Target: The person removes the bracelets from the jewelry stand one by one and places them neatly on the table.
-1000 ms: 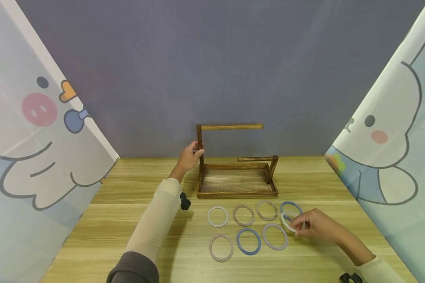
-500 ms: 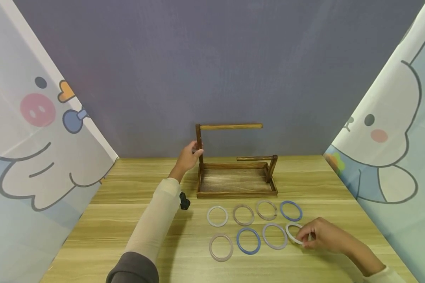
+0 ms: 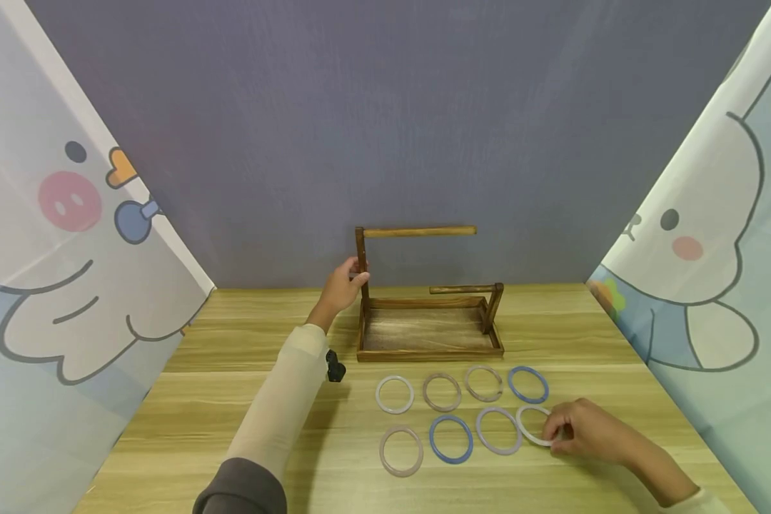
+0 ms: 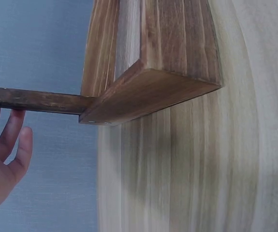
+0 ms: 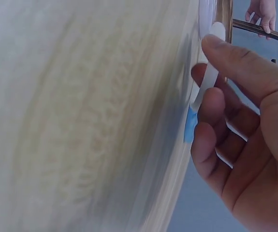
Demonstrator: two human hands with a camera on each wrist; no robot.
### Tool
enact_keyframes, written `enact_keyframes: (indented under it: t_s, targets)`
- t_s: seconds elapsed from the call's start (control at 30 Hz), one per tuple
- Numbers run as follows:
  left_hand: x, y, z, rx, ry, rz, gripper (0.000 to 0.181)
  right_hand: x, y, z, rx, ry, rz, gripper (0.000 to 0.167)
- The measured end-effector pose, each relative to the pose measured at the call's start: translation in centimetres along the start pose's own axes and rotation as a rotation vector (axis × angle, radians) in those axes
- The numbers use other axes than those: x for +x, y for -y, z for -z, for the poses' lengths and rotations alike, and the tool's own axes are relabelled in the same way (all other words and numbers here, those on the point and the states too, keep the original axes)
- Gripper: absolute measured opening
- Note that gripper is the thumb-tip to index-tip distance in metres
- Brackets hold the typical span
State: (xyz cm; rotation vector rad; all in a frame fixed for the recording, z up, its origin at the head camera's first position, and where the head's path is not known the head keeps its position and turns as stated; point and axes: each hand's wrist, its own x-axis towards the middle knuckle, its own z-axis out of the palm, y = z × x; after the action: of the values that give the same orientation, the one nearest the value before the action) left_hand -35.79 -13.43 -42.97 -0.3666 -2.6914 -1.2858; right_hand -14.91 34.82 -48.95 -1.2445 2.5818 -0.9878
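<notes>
A dark wooden bangle rack (image 3: 430, 355) stands at the back of the table, with a tall post and long bar on the left and a short post and bar on the right. My left hand (image 3: 343, 287) holds the tall post (image 4: 42, 100), thumb in front and fingers behind. At the front right, my right hand (image 3: 585, 430) pinches a white bangle (image 5: 208, 82) between thumb and fingertips. That bangle lies low at the table, close beside a lavender bangle (image 3: 479, 428). My fingers hide its right part in the head view.
Further bangles lie flat before the rack: a whitish one (image 3: 378, 395), a brownish one (image 3: 426, 392), a marbled one (image 3: 467, 384), a blue one (image 3: 511, 384), a pinkish-beige one (image 3: 382, 451) and another blue one (image 3: 432, 439). A grey wall (image 3: 411, 128) rises behind the table.
My right hand has brought the white bangle toward the front and right, off the blue bangle it overlapped, down beside the lavender one. The left hand keeps its hold on the post.
</notes>
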Motion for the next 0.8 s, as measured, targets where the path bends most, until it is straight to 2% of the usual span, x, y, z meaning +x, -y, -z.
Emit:
enact_keyframes:
  t_s: [0.17,0.43,0.6,0.8]
  targets:
    - [0.0,-0.1,0.1,0.003,0.016,0.007,0.038,-0.2,-0.2,-0.1,-0.027,-0.024,-0.017,0.026]
    - [-0.1,-0.1,0.2,-0.023,0.037,0.022,0.041,-0.6,-0.4,-0.2,0.006,0.0,-0.019,0.025]
    - [-0.1,-0.1,0.4,-0.039,0.059,0.037,0.041,-0.6,-0.4,-0.2,0.009,-0.013,0.001,0.027]
    - [-0.6,-0.2,1.1,0.061,0.153,0.088,0.06,-0.6,-0.4,-0.1,0.015,0.004,-0.012,0.024]
